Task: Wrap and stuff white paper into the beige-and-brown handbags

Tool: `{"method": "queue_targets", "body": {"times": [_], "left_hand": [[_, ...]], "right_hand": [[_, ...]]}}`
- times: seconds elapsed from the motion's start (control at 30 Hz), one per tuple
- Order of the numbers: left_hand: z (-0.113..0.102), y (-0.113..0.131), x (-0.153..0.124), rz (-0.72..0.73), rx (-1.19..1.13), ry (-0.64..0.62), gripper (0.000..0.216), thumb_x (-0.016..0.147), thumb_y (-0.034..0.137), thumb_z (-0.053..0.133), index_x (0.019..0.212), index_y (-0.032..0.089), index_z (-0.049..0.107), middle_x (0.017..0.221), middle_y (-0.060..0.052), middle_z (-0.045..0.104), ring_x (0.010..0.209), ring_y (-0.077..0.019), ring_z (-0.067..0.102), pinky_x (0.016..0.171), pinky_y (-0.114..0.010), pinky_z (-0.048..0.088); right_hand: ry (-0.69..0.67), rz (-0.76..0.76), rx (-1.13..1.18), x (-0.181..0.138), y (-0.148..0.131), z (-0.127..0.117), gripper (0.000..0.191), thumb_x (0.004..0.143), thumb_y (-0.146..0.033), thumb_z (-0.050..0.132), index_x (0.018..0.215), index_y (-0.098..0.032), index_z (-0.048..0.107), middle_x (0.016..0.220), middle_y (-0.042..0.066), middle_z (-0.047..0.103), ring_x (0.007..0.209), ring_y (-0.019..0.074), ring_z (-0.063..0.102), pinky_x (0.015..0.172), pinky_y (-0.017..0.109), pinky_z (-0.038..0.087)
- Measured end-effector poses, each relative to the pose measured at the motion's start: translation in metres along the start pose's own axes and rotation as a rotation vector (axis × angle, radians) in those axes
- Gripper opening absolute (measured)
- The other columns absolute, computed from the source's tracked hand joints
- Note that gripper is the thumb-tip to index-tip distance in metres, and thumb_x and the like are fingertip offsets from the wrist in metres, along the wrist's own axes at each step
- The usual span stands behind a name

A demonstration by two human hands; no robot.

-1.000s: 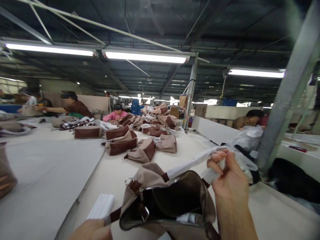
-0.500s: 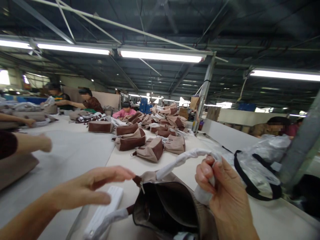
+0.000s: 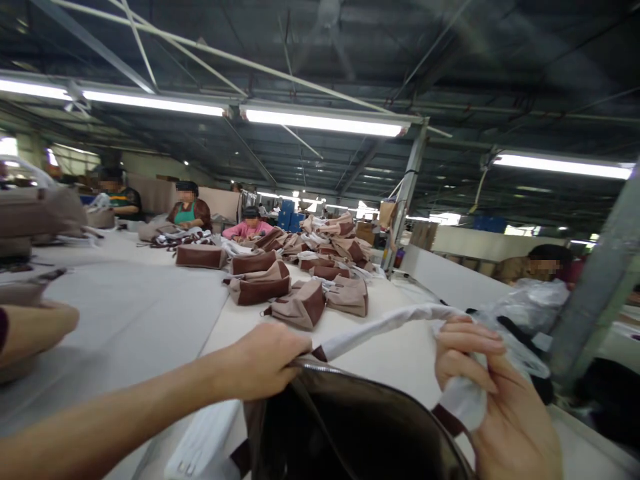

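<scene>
Here, in the head view, the left hand (image 3: 267,360) is closed on the near rim of a dark brown bag (image 3: 350,433), and its fingers curl over the edge where the zipper runs. The bag sits low between the two hands, with its mouth wide open and dark inside. The right hand (image 3: 495,400) is closed around the white wrapped handle (image 3: 390,323), and pinches the white wrapping between thumb and fingers. The handle makes a long arc from the left hand's side of the bag up and over to the right hand. Just under the left arm lies a white ribbed piece (image 3: 205,437) on the table (image 3: 150,313). Past the hands, further along the table, is a pile of tan and brown bags (image 3: 300,303), well apart from the open bag. Behind the right hand lies a clear plastic bag (image 3: 525,303), near a grey metal post (image 3: 595,293). Off to the left of the left hand, another person's arm (image 3: 35,330) rests on the table. More people sit at the far end of the table beyond the pile. One more person sits far off behind the right hand, past a low white wall (image 3: 450,280). Long bright lights (image 3: 325,123) hang overhead.
</scene>
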State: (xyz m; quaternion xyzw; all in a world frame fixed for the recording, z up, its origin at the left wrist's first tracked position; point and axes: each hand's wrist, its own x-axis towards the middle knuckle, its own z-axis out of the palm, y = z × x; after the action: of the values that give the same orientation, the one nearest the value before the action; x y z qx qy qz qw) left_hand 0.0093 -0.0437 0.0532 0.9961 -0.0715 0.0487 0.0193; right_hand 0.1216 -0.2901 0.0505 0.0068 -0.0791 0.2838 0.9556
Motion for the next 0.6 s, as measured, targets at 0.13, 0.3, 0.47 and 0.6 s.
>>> {"method": "queue_targets", "body": {"times": [0.13,0.3,0.47,0.6], "left_hand": [[-0.022,0.001,-0.001,0.08,0.118,-0.118,0.012,0.086,0.019,0.058,0.091,0.021,0.07,0.09,-0.006,0.076,0.087,-0.0278,0.072,0.068,-0.032,0.049],[0.027,-0.018,0.011,0.107,0.063,-0.219,0.019,0.086,0.032,0.061,0.098,0.021,0.071,0.09,-0.009,0.077,0.083,-0.0315,0.073,0.063,-0.033,0.049],[0.049,-0.027,0.011,0.088,-0.018,-0.14,0.019,0.082,0.018,0.059,0.095,0.022,0.072,0.094,-0.007,0.077,0.089,-0.0276,0.072,0.067,-0.029,0.049],[0.05,-0.033,0.017,0.113,-0.025,-0.164,0.017,0.082,0.016,0.06,0.093,0.021,0.072,0.093,-0.008,0.077,0.085,-0.0278,0.072,0.063,-0.029,0.048]], "right_hand": [[0.031,-0.08,-0.512,0.014,-0.011,-0.02,0.027,0.077,-0.003,0.07,0.096,-0.014,0.055,0.068,-0.005,0.055,0.052,0.0064,0.056,0.037,0.008,0.037],[-0.224,-1.019,-2.22,0.001,0.015,-0.033,0.041,0.094,-0.044,0.059,0.121,-0.013,0.061,0.115,0.017,0.065,0.102,0.0306,0.064,0.082,0.043,0.057],[-1.33,-1.643,-2.419,-0.024,0.069,-0.043,0.022,0.094,-0.004,0.048,0.102,-0.014,0.066,0.117,0.011,0.062,0.12,0.0253,0.055,0.112,0.037,0.036],[-1.531,-1.2,-2.49,-0.006,0.082,-0.079,0.029,0.102,-0.016,0.041,0.091,-0.024,0.067,0.104,-0.002,0.07,0.105,0.0169,0.06,0.114,0.036,0.039]]}}
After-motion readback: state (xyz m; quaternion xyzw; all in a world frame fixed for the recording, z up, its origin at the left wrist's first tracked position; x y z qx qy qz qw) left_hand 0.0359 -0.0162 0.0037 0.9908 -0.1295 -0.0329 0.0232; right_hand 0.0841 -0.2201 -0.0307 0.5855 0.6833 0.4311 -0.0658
